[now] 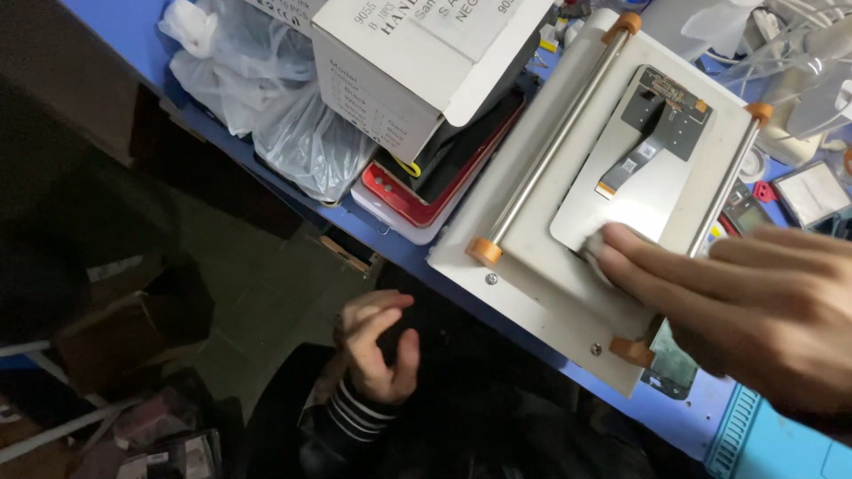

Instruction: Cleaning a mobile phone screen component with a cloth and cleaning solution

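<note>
A silver-backed phone display panel (652, 191) with a dark flex cable (657, 124) lies on a white flat-bed machine (524, 266). My right hand (754, 310) reaches in from the right. Its fingertips press a small pale cloth wad (593, 248) onto the panel's near corner. My left hand (377, 350) hangs below the table edge over my dark lap. Its fingers are loosely curled and apart, with nothing in them, and a striped cuff shows at the wrist.
Two metal rods (555, 142) with orange end caps run along the machine's sides. A white cardboard box (417, 62), clear plastic bags (266, 98) and a red tray (417, 208) crowd the blue table (124, 27). Another screen (674, 372) pokes out beneath the machine.
</note>
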